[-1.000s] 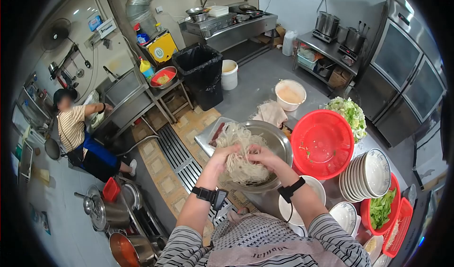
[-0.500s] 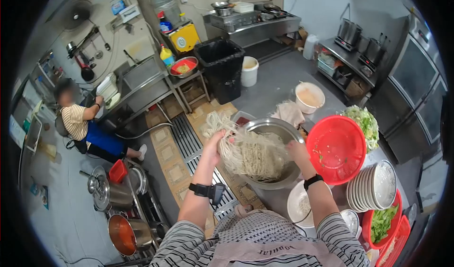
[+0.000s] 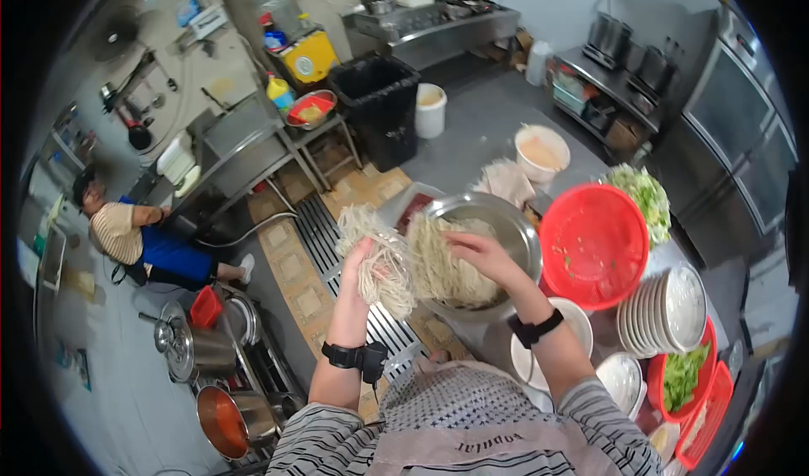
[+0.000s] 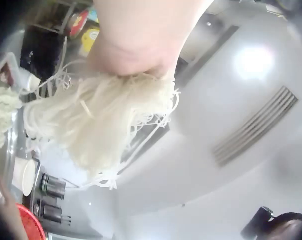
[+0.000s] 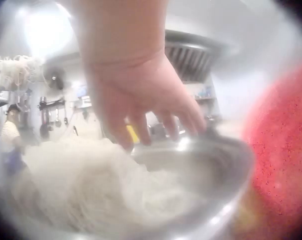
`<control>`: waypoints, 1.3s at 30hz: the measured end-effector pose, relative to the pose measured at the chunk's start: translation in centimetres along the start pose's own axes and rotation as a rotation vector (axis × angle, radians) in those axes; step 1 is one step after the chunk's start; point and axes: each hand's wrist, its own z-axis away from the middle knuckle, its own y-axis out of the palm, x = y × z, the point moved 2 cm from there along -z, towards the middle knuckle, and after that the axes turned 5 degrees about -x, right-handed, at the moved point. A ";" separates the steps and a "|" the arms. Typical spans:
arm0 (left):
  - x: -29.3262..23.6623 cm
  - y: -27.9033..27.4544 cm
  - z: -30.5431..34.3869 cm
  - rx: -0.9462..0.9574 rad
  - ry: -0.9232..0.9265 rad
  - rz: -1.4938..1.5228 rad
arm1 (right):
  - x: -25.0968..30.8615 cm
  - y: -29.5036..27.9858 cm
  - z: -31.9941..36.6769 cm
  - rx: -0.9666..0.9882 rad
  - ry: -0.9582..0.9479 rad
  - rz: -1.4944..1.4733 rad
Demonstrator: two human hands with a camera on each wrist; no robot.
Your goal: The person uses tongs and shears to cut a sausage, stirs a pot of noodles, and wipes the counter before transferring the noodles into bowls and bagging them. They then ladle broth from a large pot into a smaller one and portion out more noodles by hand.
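Observation:
My left hand (image 3: 355, 267) holds a bundle of pale rice noodles (image 3: 385, 271) up to the left of a steel bowl (image 3: 517, 233). In the left wrist view these noodles (image 4: 98, 122) hang in a loose clump from the hand, and the fingers are hidden behind them. More noodles (image 3: 448, 267) lie heaped in the bowl. Over that heap is my right hand (image 3: 487, 254). Its fingers (image 5: 167, 125) are spread and relaxed in the right wrist view, close above the noodles in the bowl, with nothing gripped.
Right of the bowl stands a red colander (image 3: 594, 244), with chopped greens (image 3: 640, 199) behind it and stacked bowls (image 3: 666, 311) beside it. A cloth (image 3: 506, 182) and a white tub (image 3: 542, 151) sit beyond. Another person (image 3: 139, 231) stands at the sink on the left.
The noodle mass, first between both hands over the bowl, is now split: my left hand carries a bundle leftward, and the rest lies in the bowl. My right hand has come back over the heap.

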 end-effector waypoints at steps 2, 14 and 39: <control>2.1 -0.3 0.2 0.093 -0.040 0.048 | 4.8 0.5 1.1 0.263 0.056 -0.289; 7.6 -8.5 2.2 0.206 -0.427 -0.113 | -9.7 -10.4 25.3 -0.462 0.726 1.261; 32.0 12.0 13.6 0.571 -0.804 -0.227 | -12.1 -9.5 33.0 -0.959 0.299 -0.167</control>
